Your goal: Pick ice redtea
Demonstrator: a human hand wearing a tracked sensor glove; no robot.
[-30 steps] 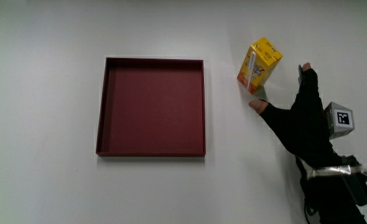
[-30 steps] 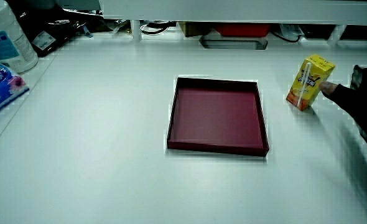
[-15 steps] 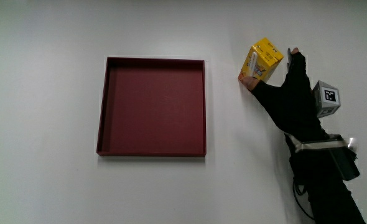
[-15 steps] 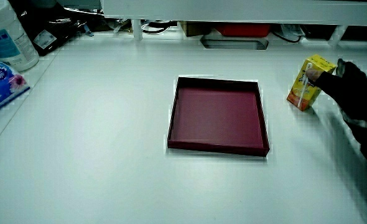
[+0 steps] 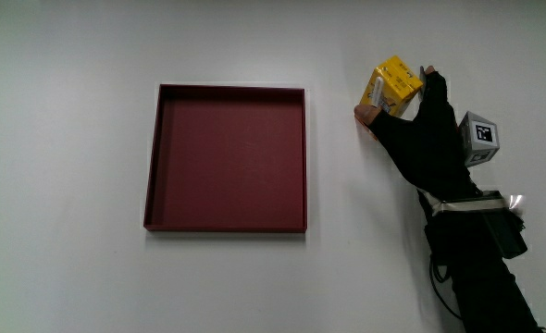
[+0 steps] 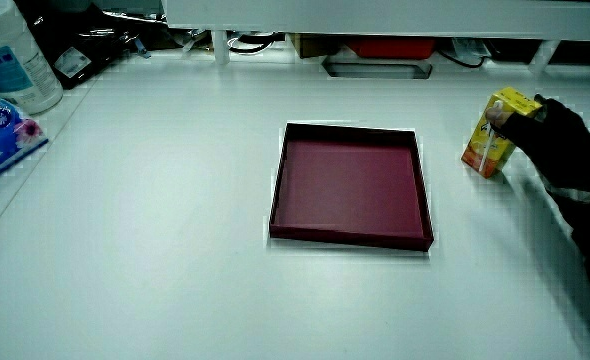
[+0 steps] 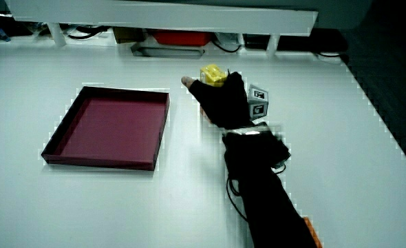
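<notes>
One yellow drink carton (image 5: 393, 85) stands on the white table (image 5: 69, 92), beside the empty dark-red tray (image 5: 227, 157) and apart from it. Its print is too small to read. The hand (image 5: 426, 139) closes around the carton, thumb on one face and fingers on another, with the patterned cube (image 5: 477, 139) on its back.

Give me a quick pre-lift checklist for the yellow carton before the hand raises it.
1. Hand at the yellow carton: ok, thumb and fingers on either side of it.
2. Grip fully closed: cannot tell.
3. Carton upright on the table: ok, in a side view.
4. Nothing touching the carton but the hand: ok.
5. Red tray apart from the carton: ok.
</notes>
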